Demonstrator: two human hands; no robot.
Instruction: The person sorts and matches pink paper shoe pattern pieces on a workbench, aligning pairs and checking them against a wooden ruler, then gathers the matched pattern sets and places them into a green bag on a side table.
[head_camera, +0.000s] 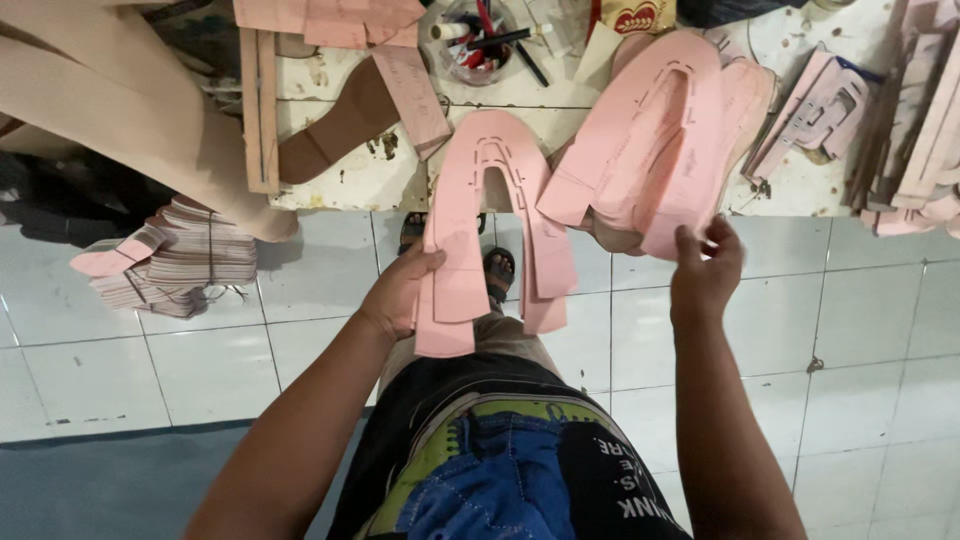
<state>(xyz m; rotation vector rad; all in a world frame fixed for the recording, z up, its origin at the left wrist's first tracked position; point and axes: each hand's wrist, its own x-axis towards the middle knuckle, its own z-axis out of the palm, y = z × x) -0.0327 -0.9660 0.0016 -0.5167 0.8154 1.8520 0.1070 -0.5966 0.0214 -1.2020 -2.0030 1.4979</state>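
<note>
- Head view: left hand (400, 295), centre of frame, is closed on one leg of a pink U-shaped pattern piece (490, 215), thumb over its face; several like pieces appear stacked beneath it.
- Right hand (706, 270), right of centre, pinches the lower edge of a second pink pattern stack (650, 150) with its fingertips; this stack rests on the white worktable (350, 180) in the upper frame.
- The U-shaped piece overhangs the table edge, its legs hanging above the tiled floor (200, 370) and a sandalled foot (498, 268).
- Risk: loose sheets could fan out and drop, the grip bearing on one leg only.
- Risk: the fingertip pinch may slide the second stack out of register.
- Bundled strips (170, 260) lie at left; a pen pot (478, 40) stands at upper centre.
</note>
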